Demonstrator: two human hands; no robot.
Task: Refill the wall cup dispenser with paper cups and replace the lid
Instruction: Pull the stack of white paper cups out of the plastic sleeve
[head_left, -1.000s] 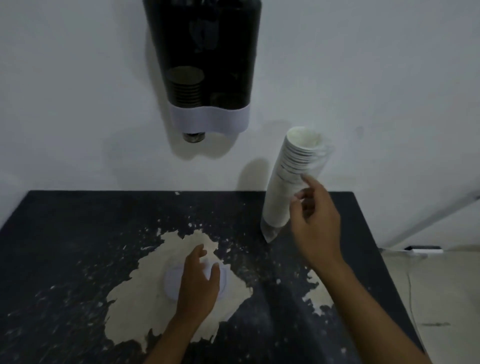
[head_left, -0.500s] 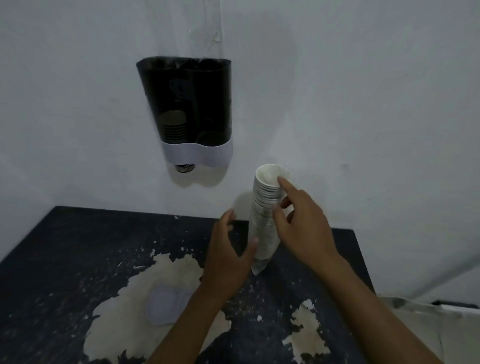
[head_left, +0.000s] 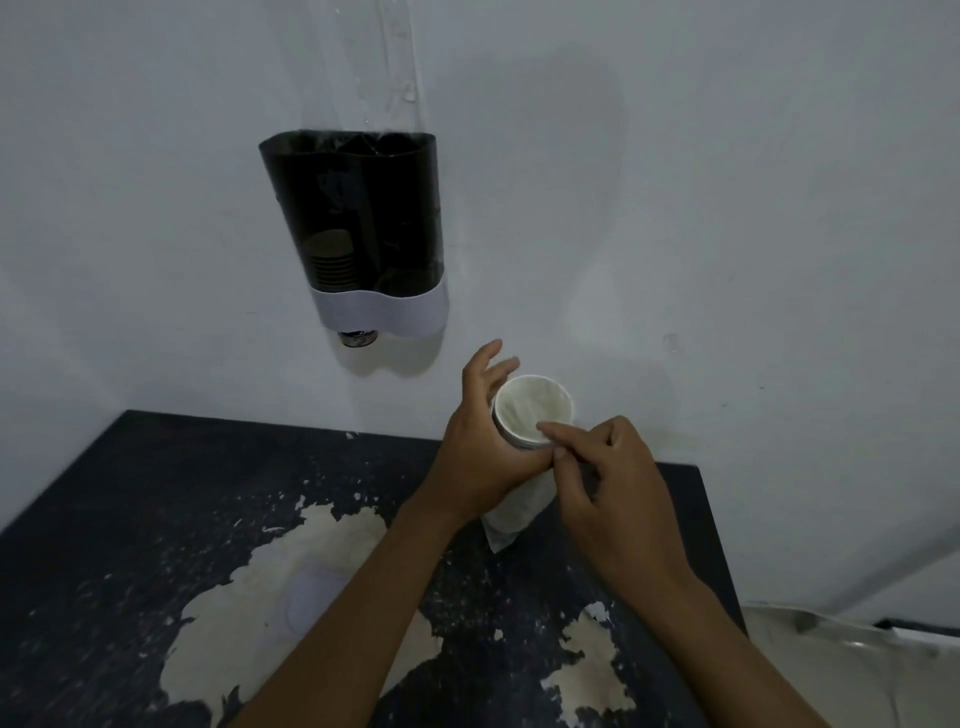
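Observation:
A dark two-tube cup dispenser (head_left: 358, 228) with a white lower band hangs on the wall, its top uncovered. A short stack of cups shows in its left tube. A sleeve of white paper cups (head_left: 530, 415) in clear plastic stands on the table, mouth up. My left hand (head_left: 480, 447) wraps around the sleeve's left side. My right hand (head_left: 608, 478) pinches the wrapper at the rim of the top cup. The pale dispenser lid (head_left: 306, 597) lies flat on the table, left of my left forearm.
The black table (head_left: 156, 493) has large patches of worn, flaking paint. A clear plastic strip (head_left: 395, 67) hangs on the wall above the dispenser. A grey floor and a dark object (head_left: 914, 626) show at the lower right.
My left hand left the lid on the table and took hold of the cup sleeve. My right hand shifted to the rim. The view tilted up, bringing the dispenser's top into sight.

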